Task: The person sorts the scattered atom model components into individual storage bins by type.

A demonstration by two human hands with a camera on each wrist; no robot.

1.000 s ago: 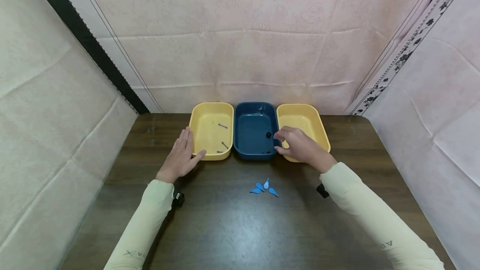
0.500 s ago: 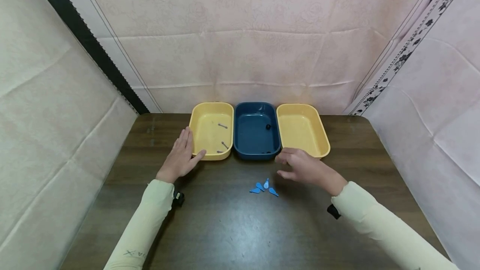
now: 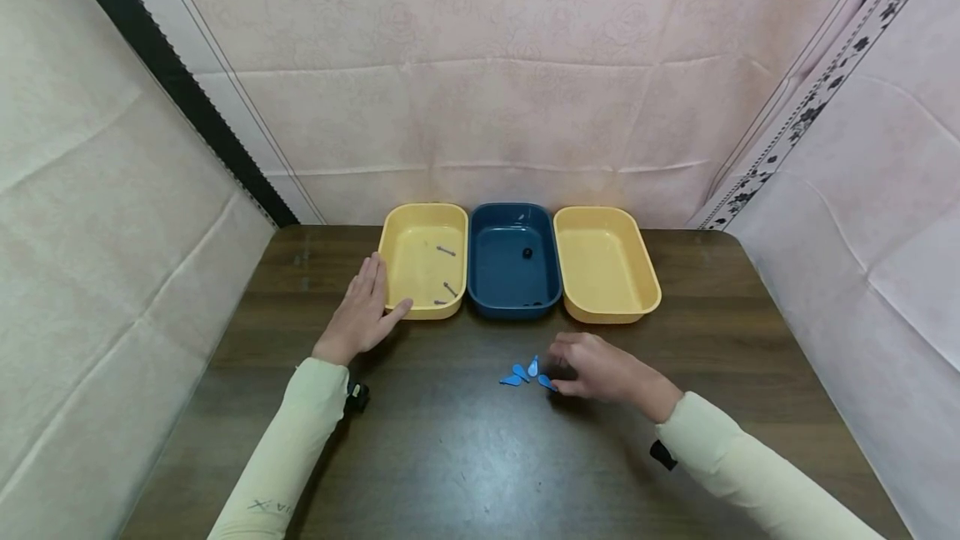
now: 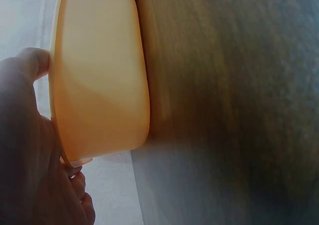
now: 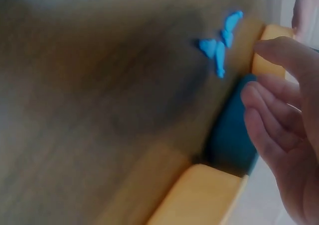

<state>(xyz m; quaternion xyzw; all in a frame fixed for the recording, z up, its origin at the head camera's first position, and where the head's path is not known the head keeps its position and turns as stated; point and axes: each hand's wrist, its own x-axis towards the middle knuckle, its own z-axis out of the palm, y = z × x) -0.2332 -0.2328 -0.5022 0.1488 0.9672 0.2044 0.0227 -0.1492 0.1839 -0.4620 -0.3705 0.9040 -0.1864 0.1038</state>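
My left hand [image 3: 360, 311] rests against the near-left corner of the left yellow tray [image 3: 422, 273], fingers straight along its side and thumb along the front rim. In the left wrist view, thumb and fingers touch the rim of that yellow tray [image 4: 97, 75]. Over the table, my right hand [image 3: 603, 369] hovers beside several small blue teardrop-shaped pieces [image 3: 533, 367], its fingertips closest to the rightmost blue piece [image 3: 547, 382]. From the right wrist view, a gap separates thumb and fingers, and the blue pieces [image 5: 219, 48] lie apart from them on the wood.
A dark blue tray [image 3: 513, 232] stands between the two yellow ones; a black ball [image 3: 527, 253] and small dark bits sit inside. Purple stick-like pieces [image 3: 446, 251] lie in the left tray. The right yellow tray [image 3: 603, 248] is beside the blue one. Cloth walls surround the brown table [image 3: 450, 457].
My right hand has come from above the blue and right yellow trays back down to the blue pieces. The black ball has shifted slightly away and left. My left hand has stayed put.
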